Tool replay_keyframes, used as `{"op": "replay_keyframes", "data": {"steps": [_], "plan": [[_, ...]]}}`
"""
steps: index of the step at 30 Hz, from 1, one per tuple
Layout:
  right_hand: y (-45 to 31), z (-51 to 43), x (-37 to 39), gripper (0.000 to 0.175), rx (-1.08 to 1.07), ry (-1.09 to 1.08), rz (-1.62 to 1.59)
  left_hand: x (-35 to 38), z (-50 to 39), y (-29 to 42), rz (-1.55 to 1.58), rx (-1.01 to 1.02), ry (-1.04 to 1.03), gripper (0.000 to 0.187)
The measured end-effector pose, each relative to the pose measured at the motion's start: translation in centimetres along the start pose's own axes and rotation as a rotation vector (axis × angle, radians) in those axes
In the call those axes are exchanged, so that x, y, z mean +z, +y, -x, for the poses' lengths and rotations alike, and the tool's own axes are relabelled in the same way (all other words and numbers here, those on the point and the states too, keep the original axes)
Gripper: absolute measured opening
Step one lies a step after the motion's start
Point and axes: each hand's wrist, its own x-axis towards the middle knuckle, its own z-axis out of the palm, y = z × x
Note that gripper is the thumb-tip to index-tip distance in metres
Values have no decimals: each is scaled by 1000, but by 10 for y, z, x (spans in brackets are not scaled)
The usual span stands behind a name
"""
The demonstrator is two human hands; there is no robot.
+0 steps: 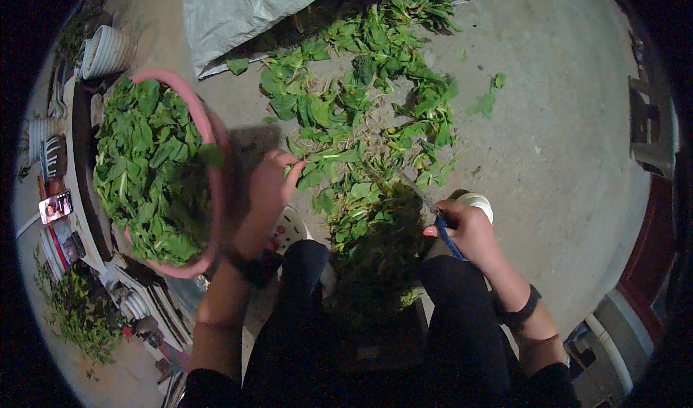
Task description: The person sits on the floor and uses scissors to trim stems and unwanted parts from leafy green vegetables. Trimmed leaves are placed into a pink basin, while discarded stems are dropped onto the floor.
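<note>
My right hand grips scissors with blue handles; their metal blades point up and left over the greens. My left hand is blurred, its thumb and fingers pinched at a pale stem of a leafy green. Beneath and beyond both hands, a loose pile of leafy greens with thin roots lies on the concrete floor. To my left stands a pink basin heaped with cut green leaves. A single blurred leaf shows at the basin's right rim.
A woven plastic sack lies at the far side. Along the left are a lit phone, stacked white pots and a leafy plant. A plastic stool stands far right. A white round object sits behind my right hand.
</note>
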Motion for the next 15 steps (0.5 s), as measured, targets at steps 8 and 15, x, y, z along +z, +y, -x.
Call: {"op": "replay_keyframes", "data": {"steps": [8,15], "plan": [[-9,0,1,52,-26,7,11,15,-13,23,22,88,82,26],[-10,-2,2,51,-67,19,42,36,-17,3,-53,69,39,28]]}}
